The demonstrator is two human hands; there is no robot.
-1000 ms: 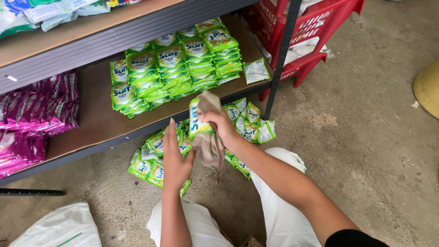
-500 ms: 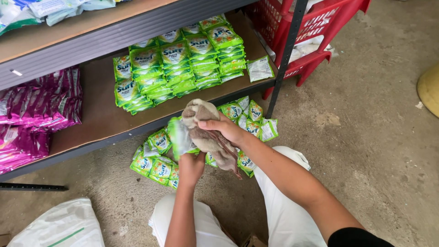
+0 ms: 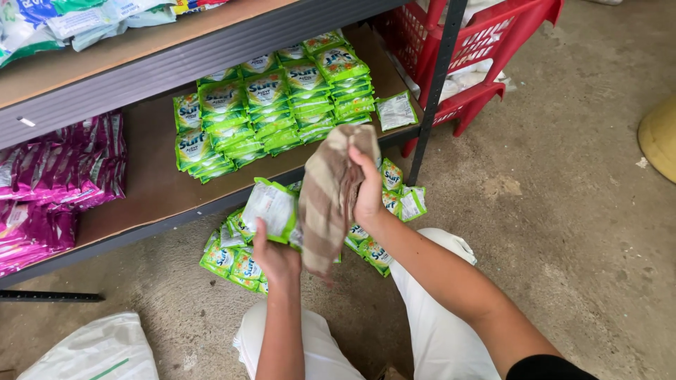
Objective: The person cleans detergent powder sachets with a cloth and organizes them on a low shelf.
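Green and shiny, a flat plastic sachet [image 3: 270,208] is pinched at its lower edge in the left hand [image 3: 276,255], fingers closed narrowly on it, its pale back turned toward the camera. At three o'clock from it, touching, hangs a striped beige-and-brown cloth rag [image 3: 329,197], bunched in the right hand [image 3: 367,191], whose fingers wrap the cloth's upper end. Both are held up over a loose pile of matching green sachets [image 3: 232,257] on the grey concrete floor [image 3: 563,232]. At twelve o'clock, neat stacks of the same green sachets [image 3: 271,105] lie on the brown board shelf [image 3: 148,183]; at nine o'clock sit pink packets [image 3: 56,176].

The step in hand looks like wiping the held sachet with the rag. The next move seems to call for a steady pinch on the slippery film while the cloth passes over its face.
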